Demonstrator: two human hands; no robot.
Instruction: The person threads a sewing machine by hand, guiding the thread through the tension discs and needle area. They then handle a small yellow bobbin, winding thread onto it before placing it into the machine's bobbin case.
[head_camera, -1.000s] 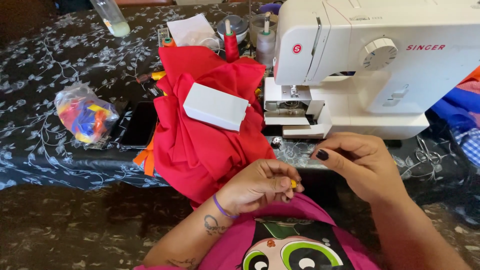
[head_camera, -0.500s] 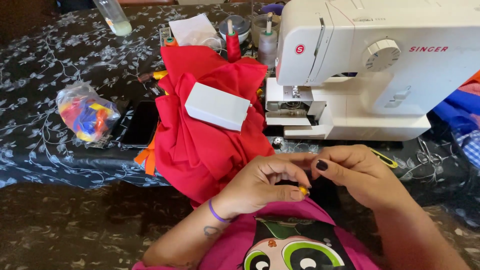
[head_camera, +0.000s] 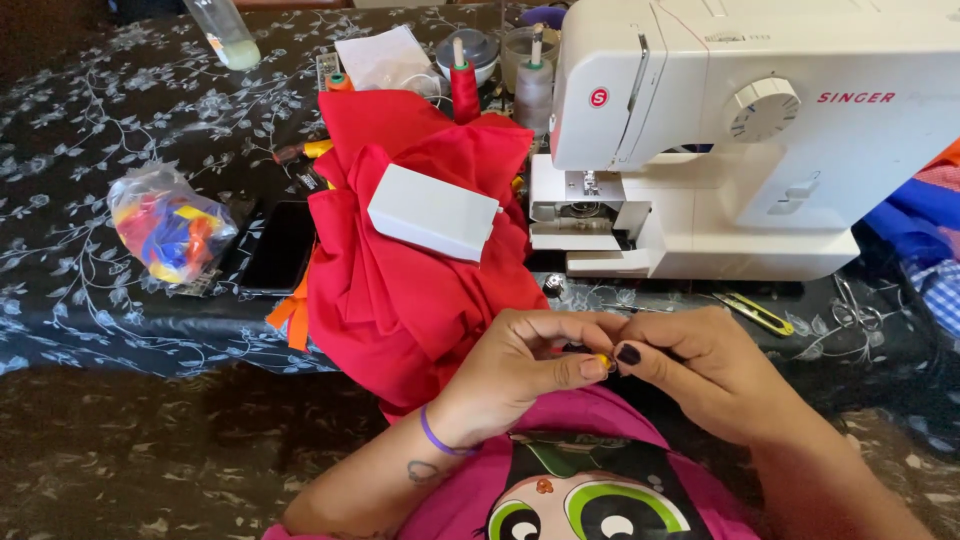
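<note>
- Pinching a tiny yellow object (head_camera: 603, 361), the left hand (head_camera: 520, 365) and right hand (head_camera: 700, 370) meet fingertip to fingertip.
- Red fabric (head_camera: 410, 260) lies just beyond the left fingers, carrying a white box (head_camera: 432, 212).

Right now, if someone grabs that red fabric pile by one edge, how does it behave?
The red fabric is probably floppy: it lies bunched and spills over the table edge. Lifting it would likely tip off the white box resting on top. It likely drags rather than slides.
</note>
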